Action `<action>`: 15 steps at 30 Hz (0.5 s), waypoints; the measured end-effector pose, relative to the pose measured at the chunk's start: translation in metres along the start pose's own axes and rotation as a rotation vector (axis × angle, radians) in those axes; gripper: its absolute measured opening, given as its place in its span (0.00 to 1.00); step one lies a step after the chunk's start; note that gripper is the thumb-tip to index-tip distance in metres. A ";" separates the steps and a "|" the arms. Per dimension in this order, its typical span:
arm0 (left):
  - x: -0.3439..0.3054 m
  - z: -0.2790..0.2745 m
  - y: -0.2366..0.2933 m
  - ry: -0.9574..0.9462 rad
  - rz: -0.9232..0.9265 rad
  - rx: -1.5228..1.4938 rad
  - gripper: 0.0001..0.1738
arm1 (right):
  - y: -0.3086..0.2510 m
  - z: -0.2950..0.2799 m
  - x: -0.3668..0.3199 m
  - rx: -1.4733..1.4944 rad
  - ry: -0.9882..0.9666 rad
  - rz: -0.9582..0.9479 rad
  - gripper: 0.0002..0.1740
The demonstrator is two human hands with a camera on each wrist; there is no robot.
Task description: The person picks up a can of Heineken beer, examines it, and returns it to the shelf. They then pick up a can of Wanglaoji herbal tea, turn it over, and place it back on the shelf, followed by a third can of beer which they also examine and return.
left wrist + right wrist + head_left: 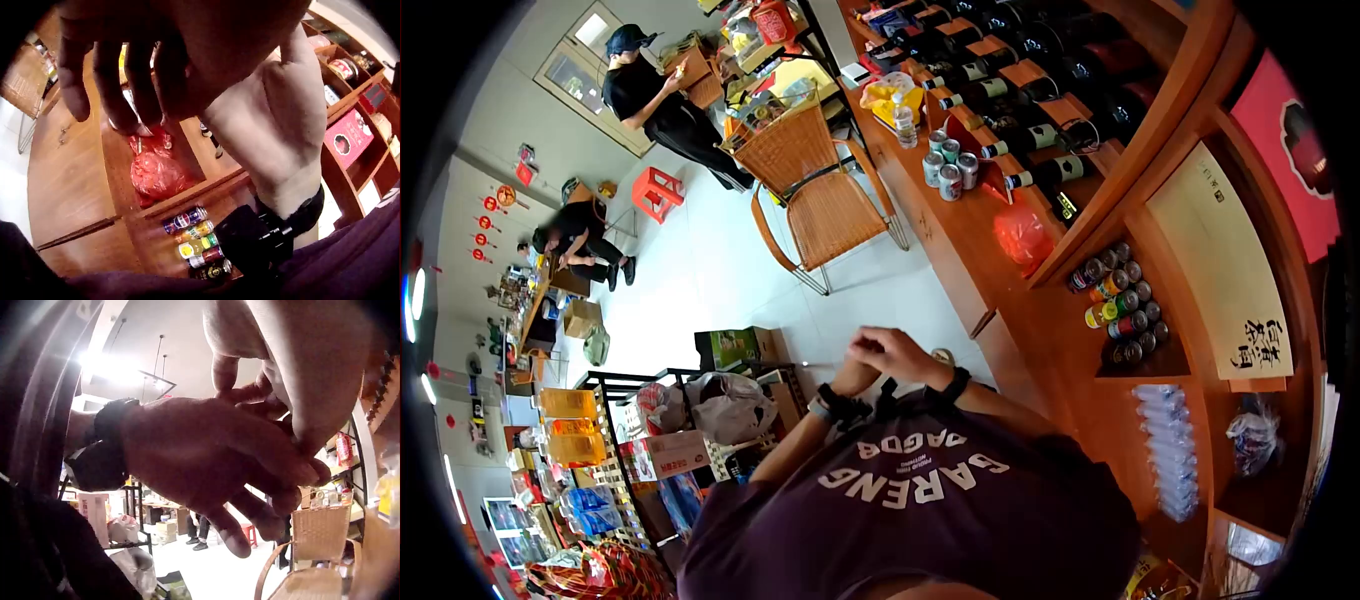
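In front of the chest my two hands meet, with a dark band on each wrist. My left hand (855,376) comes in from the left, its fingers apart and loosely bent in the left wrist view. My right hand (908,362) overlaps it from the other side, with its palm side (275,115) showing in the left wrist view. The right wrist view has the back of the left hand (194,447) beneath the right hand (312,356), whose fingers lie against it and are partly hidden. No object shows between the hands.
A wooden counter (945,265) on the right carries several cans (950,182), a clear bottle (904,125) and a red plastic bag (1022,238). Ahead stands a wicker chair (830,205). A black rack (630,440) with goods is at left. Two people are farther back.
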State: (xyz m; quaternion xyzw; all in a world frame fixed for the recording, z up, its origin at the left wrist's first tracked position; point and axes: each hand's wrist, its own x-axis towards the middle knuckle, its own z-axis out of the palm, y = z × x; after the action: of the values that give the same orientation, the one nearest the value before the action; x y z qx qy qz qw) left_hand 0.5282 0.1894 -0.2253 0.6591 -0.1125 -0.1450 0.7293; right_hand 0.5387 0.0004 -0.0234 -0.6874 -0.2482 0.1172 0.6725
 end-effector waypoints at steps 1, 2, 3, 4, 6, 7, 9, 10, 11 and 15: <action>0.018 0.008 0.031 -0.028 0.012 0.112 0.13 | 0.003 -0.012 0.004 0.060 0.024 0.016 0.15; 0.036 0.019 0.069 -0.062 0.027 0.226 0.12 | 0.004 -0.022 0.007 0.070 0.052 0.034 0.15; 0.048 0.042 0.132 -0.140 0.028 0.590 0.13 | 0.012 -0.032 0.011 0.140 0.079 0.020 0.14; 0.058 0.046 0.135 -0.154 0.065 0.549 0.14 | 0.010 -0.042 0.013 0.155 0.100 0.040 0.14; 0.077 0.062 0.144 -0.198 0.109 0.474 0.16 | 0.012 -0.059 0.010 0.182 0.176 0.071 0.15; 0.085 0.074 0.150 -0.224 0.115 0.438 0.17 | 0.017 -0.067 0.005 0.192 0.228 0.084 0.15; 0.100 0.082 0.145 -0.298 0.097 0.417 0.19 | 0.015 -0.079 -0.001 0.235 0.278 0.055 0.13; 0.108 0.084 0.137 -0.322 0.108 0.417 0.18 | 0.016 -0.085 -0.003 0.208 0.297 0.067 0.13; 0.115 0.091 0.135 -0.342 0.120 0.414 0.18 | 0.017 -0.089 -0.007 0.180 0.313 0.080 0.13; 0.136 0.107 0.132 -0.401 0.073 0.293 0.14 | 0.015 -0.103 -0.016 0.098 0.394 0.111 0.14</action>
State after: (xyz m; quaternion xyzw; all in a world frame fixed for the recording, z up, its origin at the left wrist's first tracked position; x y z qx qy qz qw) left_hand 0.6253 0.0525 -0.0866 0.7112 -0.2984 -0.2288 0.5940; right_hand 0.5786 -0.0967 -0.0336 -0.6759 -0.0674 0.0294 0.7333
